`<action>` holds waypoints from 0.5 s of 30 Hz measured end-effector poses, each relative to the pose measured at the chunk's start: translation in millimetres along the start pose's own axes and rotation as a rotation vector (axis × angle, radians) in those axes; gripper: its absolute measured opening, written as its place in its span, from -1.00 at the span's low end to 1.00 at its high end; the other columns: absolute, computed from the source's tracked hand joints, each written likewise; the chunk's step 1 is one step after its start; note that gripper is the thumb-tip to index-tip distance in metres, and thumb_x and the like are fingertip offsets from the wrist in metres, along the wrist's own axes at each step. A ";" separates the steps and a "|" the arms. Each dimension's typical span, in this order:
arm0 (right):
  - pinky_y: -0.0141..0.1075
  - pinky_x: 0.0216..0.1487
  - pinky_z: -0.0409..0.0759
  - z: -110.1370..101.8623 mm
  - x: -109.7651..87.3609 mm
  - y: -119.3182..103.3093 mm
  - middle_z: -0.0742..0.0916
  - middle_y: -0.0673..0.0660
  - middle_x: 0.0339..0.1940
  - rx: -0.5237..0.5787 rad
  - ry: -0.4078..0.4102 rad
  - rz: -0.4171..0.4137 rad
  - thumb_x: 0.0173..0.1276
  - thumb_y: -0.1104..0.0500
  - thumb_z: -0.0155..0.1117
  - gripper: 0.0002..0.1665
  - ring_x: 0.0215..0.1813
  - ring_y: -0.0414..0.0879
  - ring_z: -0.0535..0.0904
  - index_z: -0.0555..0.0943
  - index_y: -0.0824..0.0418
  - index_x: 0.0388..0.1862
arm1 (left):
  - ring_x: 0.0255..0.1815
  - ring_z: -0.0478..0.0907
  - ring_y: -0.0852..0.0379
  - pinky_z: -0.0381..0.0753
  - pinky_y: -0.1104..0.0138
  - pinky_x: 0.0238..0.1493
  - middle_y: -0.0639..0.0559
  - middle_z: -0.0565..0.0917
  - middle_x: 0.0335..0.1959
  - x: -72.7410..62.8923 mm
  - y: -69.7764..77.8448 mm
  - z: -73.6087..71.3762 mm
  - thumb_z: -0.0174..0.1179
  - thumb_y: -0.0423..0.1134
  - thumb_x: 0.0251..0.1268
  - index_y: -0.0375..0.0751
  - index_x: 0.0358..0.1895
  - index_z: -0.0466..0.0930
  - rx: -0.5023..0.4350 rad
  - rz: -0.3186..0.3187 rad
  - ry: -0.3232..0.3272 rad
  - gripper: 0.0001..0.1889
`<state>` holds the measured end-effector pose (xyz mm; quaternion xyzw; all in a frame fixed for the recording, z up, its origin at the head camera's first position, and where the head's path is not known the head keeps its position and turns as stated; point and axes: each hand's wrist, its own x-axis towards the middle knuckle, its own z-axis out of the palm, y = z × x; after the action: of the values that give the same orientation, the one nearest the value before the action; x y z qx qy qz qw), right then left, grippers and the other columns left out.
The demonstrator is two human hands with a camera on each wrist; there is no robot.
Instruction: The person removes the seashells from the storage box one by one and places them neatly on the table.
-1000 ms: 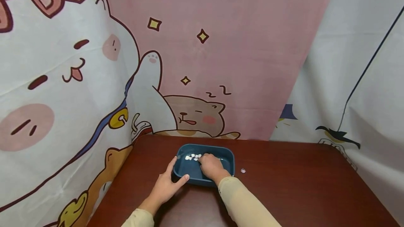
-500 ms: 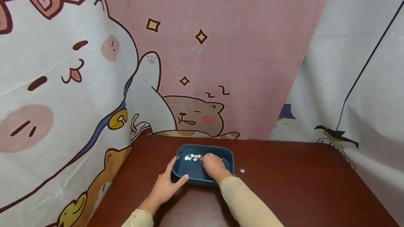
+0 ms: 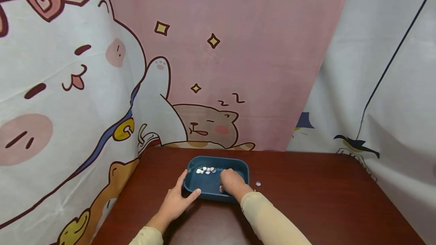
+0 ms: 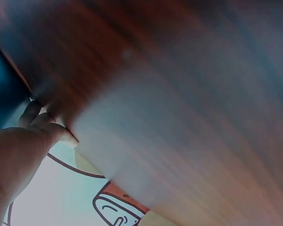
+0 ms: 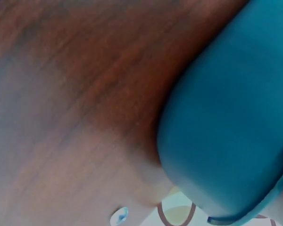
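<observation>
Right hand (image 3: 234,183): shifted since a second ago, its fingertips drawn away from the white pieces (image 3: 208,169) toward the near wall of the blue tray (image 3: 218,158); its fingers are curled inside the tray, and whether they pinch anything cannot be told.
Left hand (image 3: 175,200): fingers and thumb spread wide, lower middle of the frame, touching the tray at its left end and near rim; it seems to steady the tray.
Progress around the tray: several pieces sit inside as a group, and one loose piece (image 3: 258,183) lies outside; judged from this, the handling inside looks under way rather than finished, with that outlier not brought in.
White pieces: small, rounded, pebble-like, some tinged lilac, bunched toward the tray's upper left, just below the frame's middle.
Loose piece: pale and shiny, on the reddish-brown table (image 3: 313,192), near the tray's right end; lower edge of the right wrist view.
Tray: rectangular, deep-walled, round-cornered, standing level.
Backdrop (image 3: 259,48): pink and white cloth with cartoon cats, filling the upper frame.
</observation>
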<state>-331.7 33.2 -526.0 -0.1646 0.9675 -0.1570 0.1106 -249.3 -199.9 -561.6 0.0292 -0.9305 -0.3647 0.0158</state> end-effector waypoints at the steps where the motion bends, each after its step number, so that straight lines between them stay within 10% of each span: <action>1: -0.21 -0.24 0.62 1.2 0.8 0.4 0.72 0.02 -0.43 0.014 0.007 0.015 0.23 0.21 0.66 -0.84 -0.38 -0.09 0.55 0.77 0.15 -0.39 | 0.44 0.51 -0.51 0.50 -0.47 0.30 -0.28 0.47 0.58 0.0 -0.1 0.2 0.31 0.43 0.33 0.20 0.75 0.04 -0.002 0.002 0.003 0.04; 15: -0.20 -0.26 0.60 2.5 -3.8 5.8 0.66 0.04 -0.47 0.116 0.064 0.037 0.22 0.19 0.68 -0.75 -0.38 -0.09 0.53 0.69 0.14 -0.44 | 0.42 0.56 -0.41 0.54 -0.41 0.32 -0.29 0.50 0.55 1.2 1.5 -0.6 0.33 0.43 0.31 0.20 0.75 0.05 -0.013 -0.014 -0.005 0.05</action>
<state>-329.2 39.0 -529.7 -0.1349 0.9626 -0.2161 0.0918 -250.6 -199.3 -560.0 0.0345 -0.9280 -0.3709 0.0110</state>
